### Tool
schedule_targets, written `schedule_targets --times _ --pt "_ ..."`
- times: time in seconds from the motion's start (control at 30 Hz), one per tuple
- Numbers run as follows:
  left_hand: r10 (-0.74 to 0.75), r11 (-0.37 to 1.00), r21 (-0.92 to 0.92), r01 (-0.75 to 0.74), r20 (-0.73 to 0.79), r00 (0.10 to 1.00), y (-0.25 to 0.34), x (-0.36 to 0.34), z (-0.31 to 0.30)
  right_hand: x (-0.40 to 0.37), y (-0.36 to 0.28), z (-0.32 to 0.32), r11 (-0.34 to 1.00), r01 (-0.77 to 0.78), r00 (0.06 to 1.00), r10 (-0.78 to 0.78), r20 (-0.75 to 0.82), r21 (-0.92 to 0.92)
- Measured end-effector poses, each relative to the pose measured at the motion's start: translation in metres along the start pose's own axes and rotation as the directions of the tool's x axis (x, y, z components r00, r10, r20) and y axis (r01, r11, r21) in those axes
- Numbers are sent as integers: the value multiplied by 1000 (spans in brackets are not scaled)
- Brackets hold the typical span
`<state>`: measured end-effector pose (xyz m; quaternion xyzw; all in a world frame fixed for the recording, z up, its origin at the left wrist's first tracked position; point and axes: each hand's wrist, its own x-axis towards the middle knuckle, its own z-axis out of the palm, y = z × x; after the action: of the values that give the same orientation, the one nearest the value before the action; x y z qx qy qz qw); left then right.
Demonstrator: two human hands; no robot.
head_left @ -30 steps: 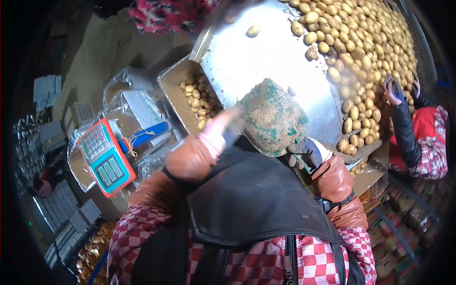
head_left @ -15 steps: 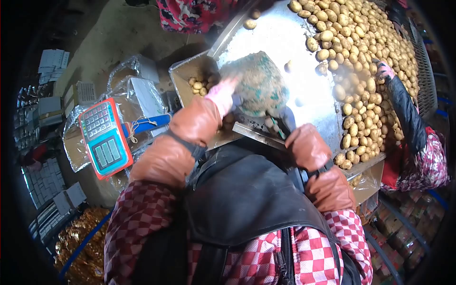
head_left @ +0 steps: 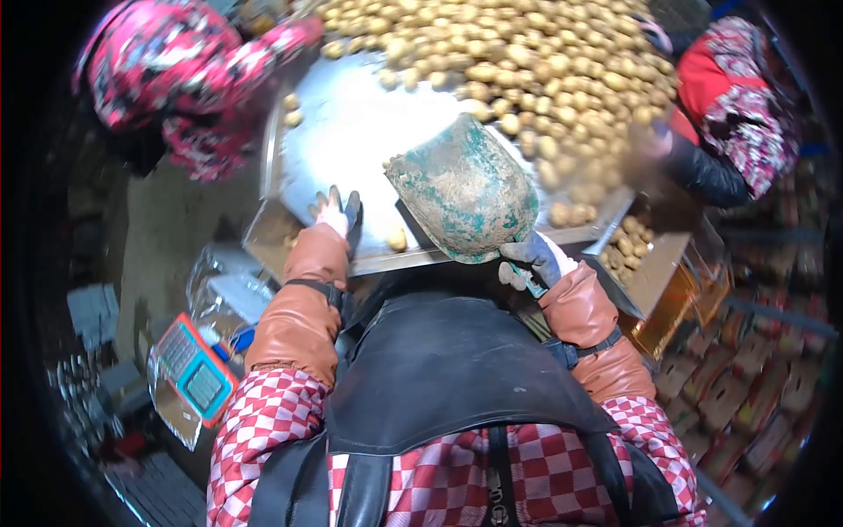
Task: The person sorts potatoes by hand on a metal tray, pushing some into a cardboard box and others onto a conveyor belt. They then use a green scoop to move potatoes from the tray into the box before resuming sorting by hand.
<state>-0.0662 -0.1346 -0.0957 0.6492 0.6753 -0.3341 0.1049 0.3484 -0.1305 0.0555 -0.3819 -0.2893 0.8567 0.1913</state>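
The scoop (head_left: 465, 195) is gripped by curled right fingers (head_left: 512, 275). Left of it, left fingers (head_left: 334, 199) are spread on the desk (head_left: 329, 110).

I could see a jacket (head_left: 263, 422) checked in red and pale pink, a dark zip (head_left: 499, 457) down its front, beneath a black, leathery apron (head_left: 457, 378). Two glossy tan oversleeves (head_left: 291, 329) were each cinched with a black strap (head_left: 595, 350), above grey-fingered gloves (head_left: 537, 255).

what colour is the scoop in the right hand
Green, mottled with greyish-tan grime or wear; the scoop shows best in the head view.
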Motion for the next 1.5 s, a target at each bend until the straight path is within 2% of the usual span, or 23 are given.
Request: schedule_targets --times 0.03,0.07,0.13,0.27,0.33,0.47,0.53,0.6,0.63,0.67,0.73,0.8,0.87,0.93,0.97,1.03,1.07,1.13,1.17,1.27,1.33,1.4,1.5 --pt "-186 751 -647 132 -16 982 12 24 20 -17 -6 -10 997 23 996 -29 -84 -80" --pt "-280 621 -753 216 44 959 32 20 -1 -33 -12 -18 986 27 986 -53 -159 -162" --pt "-152 836 -538 104 -45 987 37 34 21 -42 -22 -42 974 33 963 -91 -255 -225" --pt "-213 622 -782 39 -121 970 43 17 5 -34 -76 -121 948 238 891 -299 -340 -210" --pt "-61 253 -967 6 -9 998 58 -34 -40 -12 -109 -144 815 484 702 -579 -414 -319" --pt "-226 157 -987 19 -17 974 62 -26 33 18 -186 -245 739 195 716 -556 -421 -645" --pt "-276 -169 -977 -131 -81 958 59 -49 33 32 -203 -236 674 421 557 -720 -413 -607" --pt "-415 -27 -996 -86 -67 907 52 -64 37 65 -229 -316 386 450 474 -868 -151 -805" --pt "-387 15 -998 -58 -59 920 50 -80 22 65 -236 -319 571 379 519 -783 -343 -729" --pt "-354 59 -998 -30 -49 934 49 -91 9 79 -238 -341 315 332 367 -911 -186 -889" --pt "-373 135 -990 -27 -76 925 50 -94 6 85 -239 -361 433 328 311 -889 -337 -840" --pt "-402 123 -990 70 15 915 45 -91 0 69 -216 -278 207 -240 21 -976 -218 -948" --pt "-435 126 -987 97 33 900 39 -85 -5 93 -165 -221 266 395 155 -963 -221 -879" --pt "-489 228 -957 180 47 871 26 -73 -1 105 -114 -149 249 -153 659 -695 -286 -956" --pt "-448 213 -965 150 40 893 17 -63 5 144 -60 -162 509 252 839 -539 -77 -823" --pt "-429 149 -986 79 7 903 5 -16 62 126 -18 -24 709 -82 996 42 -75 -701" --pt "-428 120 -992 24 -30 903 -1 16 105 139 11 4 234 73 997 13 78 -969" --pt "-299 -12 -980 198 192 935 -13 1 71 155 38 33 204 287 952 45 302 -936" --pt "-395 -9 -993 119 113 911 -5 -5 69 165 53 29 348 77 950 260 175 -934" --pt "-551 124 -986 107 21 834 3 -26 34 158 42 -19 247 54 974 200 106 -968" --pt "-564 120 -993 -10 -76 822 14 -23 48 135 11 -62 238 -234 942 294 -160 -943" --pt "-579 227 -969 97 -54 813 13 -38 16 119 -29 -91 -155 -499 772 368 -518 -853" --pt "-605 262 -962 76 -102 790 17 -33 20 131 -55 -91 -335 -313 948 -61 -311 -889"
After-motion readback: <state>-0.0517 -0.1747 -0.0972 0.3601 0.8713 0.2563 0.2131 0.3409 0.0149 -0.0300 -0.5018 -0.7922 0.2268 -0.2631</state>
